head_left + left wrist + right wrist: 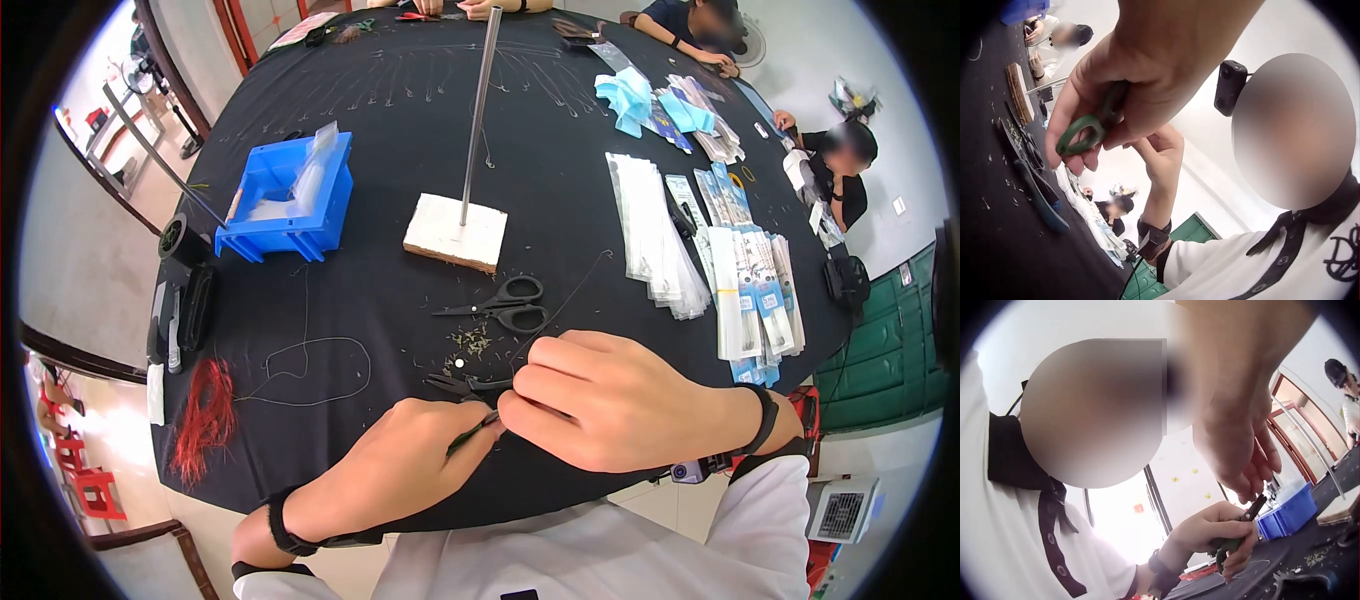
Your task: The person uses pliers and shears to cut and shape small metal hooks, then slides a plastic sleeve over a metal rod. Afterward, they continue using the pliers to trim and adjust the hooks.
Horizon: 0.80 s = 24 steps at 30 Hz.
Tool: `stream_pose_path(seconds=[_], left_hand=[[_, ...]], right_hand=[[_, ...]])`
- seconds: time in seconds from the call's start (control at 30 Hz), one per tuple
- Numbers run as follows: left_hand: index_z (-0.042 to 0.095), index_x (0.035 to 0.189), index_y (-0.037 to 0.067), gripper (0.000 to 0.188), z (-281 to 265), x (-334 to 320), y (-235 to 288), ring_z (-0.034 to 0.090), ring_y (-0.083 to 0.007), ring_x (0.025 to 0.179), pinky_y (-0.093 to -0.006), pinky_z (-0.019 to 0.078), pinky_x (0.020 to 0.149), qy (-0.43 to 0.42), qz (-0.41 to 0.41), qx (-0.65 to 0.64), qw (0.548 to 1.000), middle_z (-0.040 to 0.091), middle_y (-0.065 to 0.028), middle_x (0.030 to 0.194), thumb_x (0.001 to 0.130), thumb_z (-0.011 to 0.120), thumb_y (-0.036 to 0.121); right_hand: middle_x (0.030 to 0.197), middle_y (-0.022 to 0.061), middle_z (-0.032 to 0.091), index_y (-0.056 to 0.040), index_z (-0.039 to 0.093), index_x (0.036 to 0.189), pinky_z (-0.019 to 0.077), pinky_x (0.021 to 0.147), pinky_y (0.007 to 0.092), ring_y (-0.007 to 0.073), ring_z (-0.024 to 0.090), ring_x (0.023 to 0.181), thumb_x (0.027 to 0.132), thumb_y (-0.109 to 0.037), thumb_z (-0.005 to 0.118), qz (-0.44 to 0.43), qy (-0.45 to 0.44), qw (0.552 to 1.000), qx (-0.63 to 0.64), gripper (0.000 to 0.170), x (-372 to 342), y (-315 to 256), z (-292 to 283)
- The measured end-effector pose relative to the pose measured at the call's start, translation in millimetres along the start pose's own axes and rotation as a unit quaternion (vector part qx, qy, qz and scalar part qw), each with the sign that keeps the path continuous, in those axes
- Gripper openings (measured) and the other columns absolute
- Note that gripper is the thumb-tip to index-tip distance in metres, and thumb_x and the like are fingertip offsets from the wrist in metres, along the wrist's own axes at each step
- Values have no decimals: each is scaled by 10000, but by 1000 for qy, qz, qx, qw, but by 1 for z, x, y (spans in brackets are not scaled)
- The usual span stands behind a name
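My left hand (410,450) grips small green-handled pliers (1229,547) with short dark jaws. In the left wrist view a green handle loop (1071,132) sticks out between its fingers. My right hand (610,400) is right at the pliers' tip, thumb and fingertips pinched together. A thin line (575,292) runs across the table and disappears under these fingers; the fingertips hide its end. Beyond the hands lie black scissors (490,307), and closer in a dark tool (465,386), partly covered by the right hand. Between them are small greenish clippings (470,343).
A white-topped block (455,232) bears an upright metal rod (482,110). To its left stands a blue bin (330,225) with clear bags. Red threads (205,420) and a looped line (368,360) lie at left, plastic packets (650,225) at right. Other people sit around the table.
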<state>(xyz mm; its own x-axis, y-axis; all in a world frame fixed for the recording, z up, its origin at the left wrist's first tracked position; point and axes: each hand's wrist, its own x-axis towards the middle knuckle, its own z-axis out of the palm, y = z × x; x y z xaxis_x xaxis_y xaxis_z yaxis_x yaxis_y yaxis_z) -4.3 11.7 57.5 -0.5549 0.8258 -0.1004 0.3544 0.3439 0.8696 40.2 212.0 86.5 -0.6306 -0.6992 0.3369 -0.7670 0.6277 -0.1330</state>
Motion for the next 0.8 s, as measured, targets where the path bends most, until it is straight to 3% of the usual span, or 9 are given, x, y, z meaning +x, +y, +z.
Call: stream_pose_path(seconds=[0.07,0.17,0.27,0.37,0.43,0.6,0.67,0.8], left_hand=[[573,770,-34,219,-2,0,0,541,-395,596,-411,427,516,-15,20,16,1000,563,-222,652,882,561,154],[657,835,-3,112,-5,0,3,658,-249,618,-293,492,570,-64,-7,22,998,654,-128,687,840,581,78],[667,832,4,131,-13,-1,12,659,-190,598,-261,489,557,-85,-11,-50,995,661,-96,677,863,569,86],[653,889,-3,160,-13,-3,11,637,-156,594,-294,477,557,-58,2,-154,986,649,-72,654,899,563,129],[655,886,-5,167,-12,-3,5,629,-108,620,-271,483,575,-31,-4,-197,980,648,-44,657,906,555,127],[638,893,-21,153,-7,-2,4,614,-85,627,-252,483,585,56,-47,-215,974,652,-48,688,909,542,96],[614,869,-39,146,-5,-1,3,621,-146,602,-277,474,562,80,-41,-159,983,639,-88,681,901,557,91],[577,802,-43,144,-1,3,4,599,-287,580,-342,463,530,119,11,-10,993,596,-152,648,875,566,81]], right_hand=[[700,40,460,-12,585,788,423,534,271,176,488,667,659,-80,638,0,7,1000,6,155,2,2,-2],[733,44,506,-21,594,806,437,548,290,187,516,685,699,-58,648,9,6,997,71,125,1,12,-1],[720,46,507,-40,570,808,452,621,309,186,521,712,778,-82,617,45,29,973,225,70,-4,24,10],[772,60,596,-45,616,847,461,630,319,214,567,711,803,-74,639,149,8,921,360,58,-7,24,10],[794,71,628,-37,633,843,460,616,321,232,582,697,790,-54,658,209,8,891,403,61,-9,19,12],[759,54,573,-38,609,838,451,589,298,212,548,695,745,-41,677,139,83,954,251,116,-15,11,23],[749,49,531,-27,593,829,444,579,286,204,524,700,706,-30,669,94,99,979,154,145,-15,7,22],[770,47,544,-11,612,814,471,557,275,204,542,702,615,-21,674,37,51,997,46,208,-13,0,7]])
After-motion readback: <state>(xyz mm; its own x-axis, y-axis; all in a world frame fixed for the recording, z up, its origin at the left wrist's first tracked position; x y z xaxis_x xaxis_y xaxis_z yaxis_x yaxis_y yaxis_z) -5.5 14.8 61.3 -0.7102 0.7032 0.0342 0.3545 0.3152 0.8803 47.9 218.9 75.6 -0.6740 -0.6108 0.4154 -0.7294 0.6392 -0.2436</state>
